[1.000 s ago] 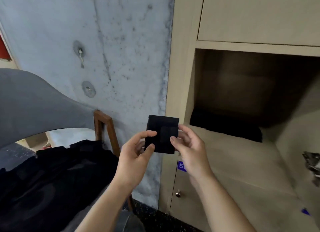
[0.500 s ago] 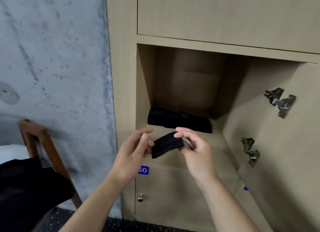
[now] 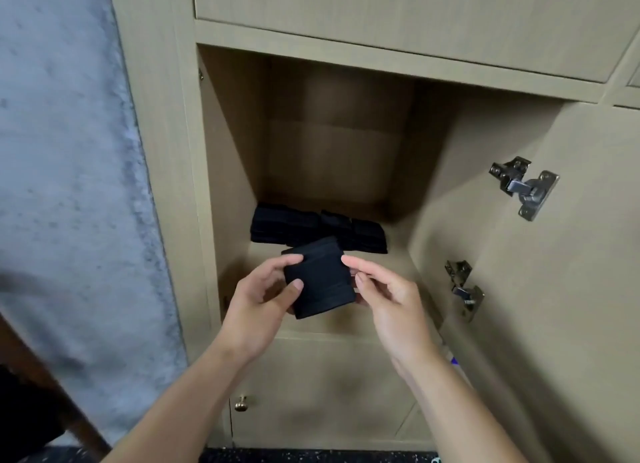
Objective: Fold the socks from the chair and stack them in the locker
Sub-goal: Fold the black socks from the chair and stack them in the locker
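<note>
Folded sock (image 3: 320, 277) held flat at the locker (image 3: 228, 192) mouth, likely so it drops square onto the stack (image 3: 317, 229) at the back. Left hand (image 3: 258, 307) pinches its left edge, thumb on top. Right hand (image 3: 388, 300) pinches the right edge; lower fingers hidden underneath.

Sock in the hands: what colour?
Black, with faint ribbing; the sock shows clearly in the head view.
</note>
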A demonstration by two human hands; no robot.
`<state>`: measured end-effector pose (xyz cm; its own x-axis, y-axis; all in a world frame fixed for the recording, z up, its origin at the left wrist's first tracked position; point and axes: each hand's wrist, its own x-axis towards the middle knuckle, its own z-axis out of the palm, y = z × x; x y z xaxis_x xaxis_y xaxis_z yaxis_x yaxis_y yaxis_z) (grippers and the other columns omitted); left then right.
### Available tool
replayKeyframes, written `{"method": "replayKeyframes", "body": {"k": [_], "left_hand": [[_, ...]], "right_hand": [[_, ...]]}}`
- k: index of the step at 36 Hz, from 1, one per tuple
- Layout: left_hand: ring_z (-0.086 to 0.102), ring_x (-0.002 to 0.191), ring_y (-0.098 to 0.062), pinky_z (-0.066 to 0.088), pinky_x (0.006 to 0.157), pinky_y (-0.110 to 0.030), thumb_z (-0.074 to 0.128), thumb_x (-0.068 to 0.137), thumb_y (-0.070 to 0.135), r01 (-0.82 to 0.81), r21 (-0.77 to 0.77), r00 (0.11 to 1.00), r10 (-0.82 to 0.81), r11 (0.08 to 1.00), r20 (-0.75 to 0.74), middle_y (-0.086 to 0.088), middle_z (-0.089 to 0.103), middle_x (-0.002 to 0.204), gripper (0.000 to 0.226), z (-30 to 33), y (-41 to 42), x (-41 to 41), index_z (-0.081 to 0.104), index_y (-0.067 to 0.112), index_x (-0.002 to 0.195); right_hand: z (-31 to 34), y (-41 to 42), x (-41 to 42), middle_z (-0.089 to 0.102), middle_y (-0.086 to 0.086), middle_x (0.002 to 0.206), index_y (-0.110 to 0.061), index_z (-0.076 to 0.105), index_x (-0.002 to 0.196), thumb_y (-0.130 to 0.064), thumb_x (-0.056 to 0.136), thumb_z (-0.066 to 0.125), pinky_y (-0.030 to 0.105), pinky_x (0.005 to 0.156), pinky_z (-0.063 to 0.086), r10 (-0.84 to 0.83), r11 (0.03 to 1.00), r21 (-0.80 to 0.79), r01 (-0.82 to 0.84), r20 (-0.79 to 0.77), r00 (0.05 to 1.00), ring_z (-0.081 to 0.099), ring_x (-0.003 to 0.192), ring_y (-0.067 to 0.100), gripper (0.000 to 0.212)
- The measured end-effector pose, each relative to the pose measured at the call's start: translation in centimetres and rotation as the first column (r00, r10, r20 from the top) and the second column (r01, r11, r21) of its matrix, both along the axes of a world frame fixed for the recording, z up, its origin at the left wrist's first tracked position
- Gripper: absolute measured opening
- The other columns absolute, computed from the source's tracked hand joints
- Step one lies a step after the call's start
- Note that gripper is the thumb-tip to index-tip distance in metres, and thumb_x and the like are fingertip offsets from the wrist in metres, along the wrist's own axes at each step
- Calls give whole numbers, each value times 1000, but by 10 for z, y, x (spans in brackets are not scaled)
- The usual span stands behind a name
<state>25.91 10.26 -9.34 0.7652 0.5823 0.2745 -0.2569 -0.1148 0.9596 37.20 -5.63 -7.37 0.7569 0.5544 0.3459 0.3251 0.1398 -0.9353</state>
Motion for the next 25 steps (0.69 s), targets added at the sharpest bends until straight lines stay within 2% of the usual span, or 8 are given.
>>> {"method": "replayKeyframes", "body": {"k": [3,5,8,14,17,20,23,25], "left_hand": [[67,92,-25,59,72,-32,63,99,6,-13,22,1000,13,1000,7,-18,70,102,32,0,4,12,70,29,121],[69,91,-19,58,71,-29,64,99,4,-5,47,1000,6,999,-2,-7,74,102,32,-1,4,21,69,27,121],[71,90,-15,56,72,-27,64,99,4,18,95,1000,-16,995,-25,-1,75,103,34,-5,5,35,68,30,120],[70,94,-20,60,83,-34,65,99,7,44,130,997,-36,991,-61,3,71,98,38,-17,10,61,64,32,127],[70,96,-11,55,91,-28,67,97,9,28,151,997,-16,988,-80,8,71,100,41,-28,19,74,62,33,130],[68,101,-8,51,94,-22,69,97,14,34,161,993,-15,986,-116,9,72,103,40,-43,28,82,62,36,129],[68,100,-9,49,89,-15,70,95,12,30,165,993,-11,986,-119,4,72,101,40,-62,31,89,62,28,131],[69,98,-13,50,88,-17,72,94,11,16,175,994,2,984,-107,3,73,101,39,-75,32,93,64,26,130]], "right_hand": [[1,-4,10,76,-2,113,-28,74,122,-7,105,54,28,81,57,38,999,-6,-38,-90,995,70,106,16,34],[-1,-5,17,74,2,113,-28,74,124,-10,102,60,27,79,57,46,998,-32,-50,-113,993,69,105,9,32],[-11,-3,31,68,7,111,-31,74,124,-8,98,67,25,79,56,33,994,-99,-45,-113,993,66,93,5,35],[-25,5,62,72,9,119,-33,75,119,-4,95,69,24,77,54,-17,992,-126,-5,-173,985,68,91,10,38],[-27,11,82,68,7,121,-30,76,116,-1,95,68,22,75,56,-88,995,-74,71,-274,958,67,98,11,37],[-29,18,108,61,6,124,-23,73,122,1,95,67,22,75,59,-171,985,-44,167,-345,923,64,112,14,37],[-31,26,137,56,6,125,-19,71,127,3,96,65,23,77,61,-267,962,-43,269,-357,895,63,105,10,39],[-34,32,159,55,8,128,-19,70,129,4,96,64,22,76,61,-319,944,-41,328,-368,873,63,101,9,40]]}}
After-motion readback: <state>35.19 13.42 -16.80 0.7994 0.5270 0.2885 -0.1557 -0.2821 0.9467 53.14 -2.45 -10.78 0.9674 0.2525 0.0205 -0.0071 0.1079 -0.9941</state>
